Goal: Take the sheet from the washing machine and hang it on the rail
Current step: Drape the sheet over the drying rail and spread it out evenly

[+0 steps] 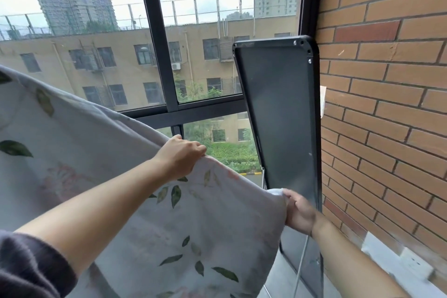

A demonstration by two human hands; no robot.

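The sheet point(101, 176) is up in the air in front of the window, pale grey with green leaves and faint pink flowers printed on it, and it fills the lower left of the view in one long curved sweep. The person's left hand point(180, 155) is clenched on its upper edge, fingers curled over the fold and knuckles turned toward the glass; the bare forearm runs back to a dark sleeve point(29, 266) pushed up near the elbow. Lower and further right, the right hand point(300, 213) pinches the bunched end of the cloth, where the fabric gathers into a small white knob just above the fingers. Between the two hands the edge slopes down to the right, and the rest hangs away below them out of sight — what it rests on, if anything, cannot be made out from here. Just beyond the right hand a tall dark panel point(278, 116) with rounded corners and small screws along its rim leans upright against the brick wall point(387, 104). A white socket plate point(416, 264) sits low on that wall. The black window frame point(157, 38) crosses behind the sheet, and through the glass stand a long tan building point(108, 68), a green hedge point(229, 152) and pale tower blocks under a cloudy sky.
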